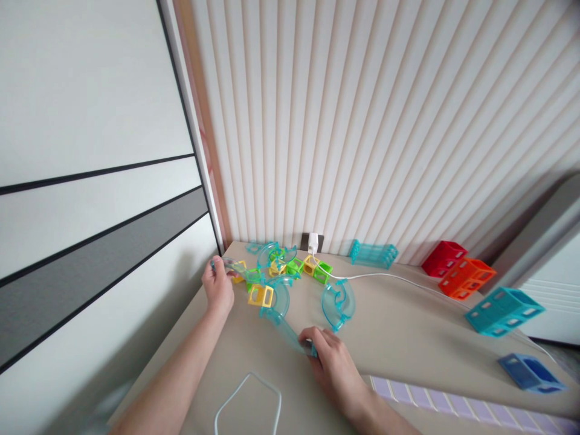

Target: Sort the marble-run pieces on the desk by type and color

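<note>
A run of clear teal curved track pieces (pixel 277 302) rests on small yellow (pixel 260 295) and green (pixel 322 273) open cubes on a beige tabletop (pixel 408 326). My left hand (pixel 218 286) is closed on the far left end of the track, by the wall. My right hand (pixel 327 356) pinches the near end of the track, fingers curled on it. A loose teal curved piece (pixel 339 302) lies just right of the run, apart from both hands.
A white charger (pixel 313 242) sits in a wall socket, its cable (pixel 385 277) trailing right. A teal ramp block (pixel 374 254), red (pixel 444 257), orange (pixel 466 279), teal (pixel 502 310) and blue (pixel 530 371) frames stand at right. A cable loop (pixel 247 399) lies near the front edge.
</note>
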Available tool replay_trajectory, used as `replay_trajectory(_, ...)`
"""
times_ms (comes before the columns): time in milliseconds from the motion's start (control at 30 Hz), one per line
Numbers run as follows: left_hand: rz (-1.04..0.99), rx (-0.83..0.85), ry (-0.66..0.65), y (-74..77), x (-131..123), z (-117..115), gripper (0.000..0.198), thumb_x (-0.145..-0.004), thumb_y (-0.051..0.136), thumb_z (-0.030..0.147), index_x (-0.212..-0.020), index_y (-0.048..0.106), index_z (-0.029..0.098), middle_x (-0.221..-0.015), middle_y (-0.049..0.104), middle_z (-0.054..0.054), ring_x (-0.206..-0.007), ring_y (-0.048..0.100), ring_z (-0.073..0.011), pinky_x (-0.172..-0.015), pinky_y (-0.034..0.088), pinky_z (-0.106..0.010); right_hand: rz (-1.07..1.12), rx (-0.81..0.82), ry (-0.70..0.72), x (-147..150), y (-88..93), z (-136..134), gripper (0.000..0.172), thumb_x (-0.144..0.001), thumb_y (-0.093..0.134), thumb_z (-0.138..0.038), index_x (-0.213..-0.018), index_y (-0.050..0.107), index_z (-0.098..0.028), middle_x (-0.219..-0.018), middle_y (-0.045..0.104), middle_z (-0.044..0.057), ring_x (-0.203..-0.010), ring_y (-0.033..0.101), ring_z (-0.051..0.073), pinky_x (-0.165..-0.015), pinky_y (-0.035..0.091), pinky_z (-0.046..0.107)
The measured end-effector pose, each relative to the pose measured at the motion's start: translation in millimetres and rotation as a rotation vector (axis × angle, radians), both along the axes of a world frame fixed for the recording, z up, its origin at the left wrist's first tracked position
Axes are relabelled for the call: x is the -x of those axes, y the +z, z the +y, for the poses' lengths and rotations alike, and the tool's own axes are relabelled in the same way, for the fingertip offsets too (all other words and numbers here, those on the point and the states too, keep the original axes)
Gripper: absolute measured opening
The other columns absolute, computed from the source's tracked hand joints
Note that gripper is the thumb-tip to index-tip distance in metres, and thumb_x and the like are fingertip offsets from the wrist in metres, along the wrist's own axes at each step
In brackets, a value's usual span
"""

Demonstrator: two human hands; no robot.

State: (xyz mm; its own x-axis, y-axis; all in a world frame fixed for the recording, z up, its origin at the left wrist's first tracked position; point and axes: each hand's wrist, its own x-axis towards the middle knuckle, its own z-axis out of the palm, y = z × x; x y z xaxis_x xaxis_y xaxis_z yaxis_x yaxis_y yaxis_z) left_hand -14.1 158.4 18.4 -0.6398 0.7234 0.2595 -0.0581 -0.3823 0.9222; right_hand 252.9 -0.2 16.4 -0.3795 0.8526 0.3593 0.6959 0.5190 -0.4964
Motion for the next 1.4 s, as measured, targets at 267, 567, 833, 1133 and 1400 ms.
replay_trajectory(267, -0.097, -0.006, -0.075, 6.1, -7.8, -8.6, 0.044, -0.089, 0.059, 0.063, -0.076, 0.051, 0.021, -0.066, 0.059, 0.004, -0.055, 0.063, -0.0121, -0.052, 0.05, -0.022, 0.013, 0.036, -0.012, -0.2, -4.3, -0.3, 0.051, -0.065, 0.043, 0.01, -0.101, 0.055, -0.025, -0.087, 0.07, -0.001, -0.077, 0.064, 0.017, -0.073, 0.048, 0.024)
replay_trajectory(567, -0.207, -0.043, -0.303, 25.5, -17.8, -22.2, 0.055, -0.082, 0.061, 0.075, -0.072, 0.046, 0.022, -0.064, 0.052, 0.006, -0.052, 0.059, -0.0109, -0.049, 0.047, -0.023, 0.009, 0.055, -0.02, -0.3, -4.4, -0.6, 0.05, -0.065, 0.042, 0.01, -0.099, 0.055, -0.024, -0.088, 0.069, 0.0, -0.078, 0.064, 0.017, -0.074, 0.048, 0.025)
replay_trajectory(833, -0.128, 0.103, -0.782, 34.8, -50.6, -59.6, 0.054, -0.081, 0.065, 0.072, -0.075, 0.056, 0.019, -0.073, 0.066, 0.001, -0.046, 0.065, -0.0148, -0.043, 0.049, -0.025, -0.019, 0.048, 0.031, -1.0, -3.7, 0.6, 0.057, -0.06, 0.042, 0.012, -0.101, 0.054, -0.025, -0.093, 0.069, -0.001, -0.082, 0.062, 0.018, -0.076, 0.046, 0.025)
replay_trajectory(1133, 0.204, 0.072, -0.689, 22.7, -56.3, -66.6, 0.055, -0.09, 0.052, 0.072, -0.078, 0.058, 0.019, -0.076, 0.071, -0.002, -0.046, 0.068, -0.0147, -0.044, 0.051, -0.025, -0.033, -0.197, 0.173, -5.0, 14.3, -0.2, 0.039, -0.087, 0.039, 0.007, -0.106, 0.052, -0.025, -0.095, 0.069, 0.001, -0.081, 0.062, 0.017, -0.076, 0.048, 0.026)
replay_trajectory(1400, 0.138, 0.09, -0.618, 25.7, -56.6, -66.8, 0.055, -0.093, 0.048, 0.071, -0.078, 0.058, 0.019, -0.064, 0.07, -0.002, -0.049, 0.067, -0.0166, -0.05, 0.05, -0.026, -0.01, -0.304, 0.186, -13.9, 27.5, 0.9, 0.039, -0.086, 0.035, 0.008, -0.104, 0.051, -0.023, -0.092, 0.071, 0.002, -0.078, 0.064, 0.017, -0.075, 0.046, 0.029)
